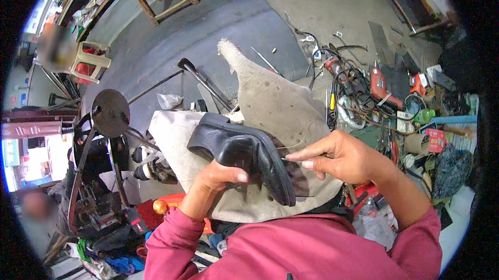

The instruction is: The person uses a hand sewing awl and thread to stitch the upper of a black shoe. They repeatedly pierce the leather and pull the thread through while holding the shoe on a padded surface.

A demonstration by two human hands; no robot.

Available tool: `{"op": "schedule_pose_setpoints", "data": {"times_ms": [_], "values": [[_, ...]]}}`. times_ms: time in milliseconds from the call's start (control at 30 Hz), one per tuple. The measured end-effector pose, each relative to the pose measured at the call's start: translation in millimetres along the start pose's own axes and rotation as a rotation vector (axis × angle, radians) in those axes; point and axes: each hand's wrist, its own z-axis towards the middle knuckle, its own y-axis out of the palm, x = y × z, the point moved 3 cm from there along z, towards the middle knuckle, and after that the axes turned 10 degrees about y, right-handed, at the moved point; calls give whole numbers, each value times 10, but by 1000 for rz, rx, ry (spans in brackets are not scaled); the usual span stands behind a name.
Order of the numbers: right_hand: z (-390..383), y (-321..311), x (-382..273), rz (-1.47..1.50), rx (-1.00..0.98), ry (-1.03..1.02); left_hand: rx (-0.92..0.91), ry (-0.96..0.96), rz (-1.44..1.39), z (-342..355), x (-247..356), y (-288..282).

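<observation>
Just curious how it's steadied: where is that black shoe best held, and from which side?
Probably by its lower-left side, from the lower left, as the left hand does: the black shoe has a long edge curving down its right, and this grip leaves that edge open to the right hand.

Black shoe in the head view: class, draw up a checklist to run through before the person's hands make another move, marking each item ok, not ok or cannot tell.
1. Shoe steadied: ok; the left hand grips the black shoe.
2. Tool in hand: ok; the right hand pinches a thin tool beside the shoe's edge.
3. Tool tip inside the shoe: cannot tell; too small to see.
4. Pale strand fastened to the shoe: cannot tell.
5. Pale cloth beneath the shoe: ok.
6. Red drill apart from both hands: ok.
</observation>
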Motion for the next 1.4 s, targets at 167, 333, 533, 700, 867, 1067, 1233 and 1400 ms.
{"op": "schedule_pose_setpoints", "data": {"times_ms": [167,333,533,700,867,1067,1233,1400], "values": [[170,-29,-143,-82,-43,110,91,-28,88,29,58,149],[192,-9,-145,-127,24,259,154,-92,149,69,15,132],[329,159,-315,-50,126,204,162,-66,531,94,-18,1],[370,233,-468,-19,100,356,277,-167,310,161,-118,-82],[453,244,-534,58,97,442,209,69,417,139,52,-86],[522,346,-569,19,134,479,205,-165,478,53,168,-128],[592,421,-609,94,204,463,108,-199,545,147,203,-173],[679,485,-636,116,218,442,172,-81,531,98,92,-229]]}}
